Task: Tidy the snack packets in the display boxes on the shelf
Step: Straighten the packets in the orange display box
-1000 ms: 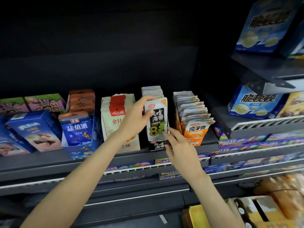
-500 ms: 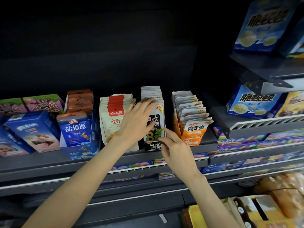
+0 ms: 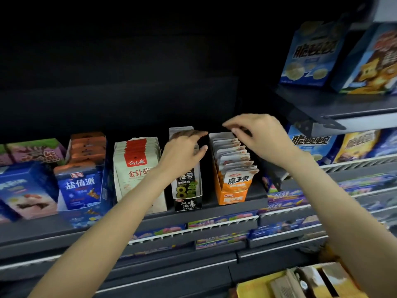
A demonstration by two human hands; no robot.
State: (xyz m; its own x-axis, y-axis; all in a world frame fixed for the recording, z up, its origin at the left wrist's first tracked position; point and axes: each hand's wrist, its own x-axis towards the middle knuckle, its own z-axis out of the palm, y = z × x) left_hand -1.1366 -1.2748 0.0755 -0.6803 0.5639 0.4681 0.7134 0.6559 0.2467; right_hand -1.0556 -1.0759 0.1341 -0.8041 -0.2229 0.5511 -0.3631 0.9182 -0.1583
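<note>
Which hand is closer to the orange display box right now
The right. The right hand hovers over the back packets of the orange display box, fingers curled. The left hand rests on the packets in the black display box beside it.

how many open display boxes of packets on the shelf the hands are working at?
4: blue box furthest left, white-and-red box next, black box under the left hand, orange box below the right hand. More may sit hidden behind.

We see a dark open gap between the black box [image 3: 187, 195] and the orange box [image 3: 232, 191]. Above both, the space is open; the upper shelf [image 3: 335, 108] juts in at right.
</note>
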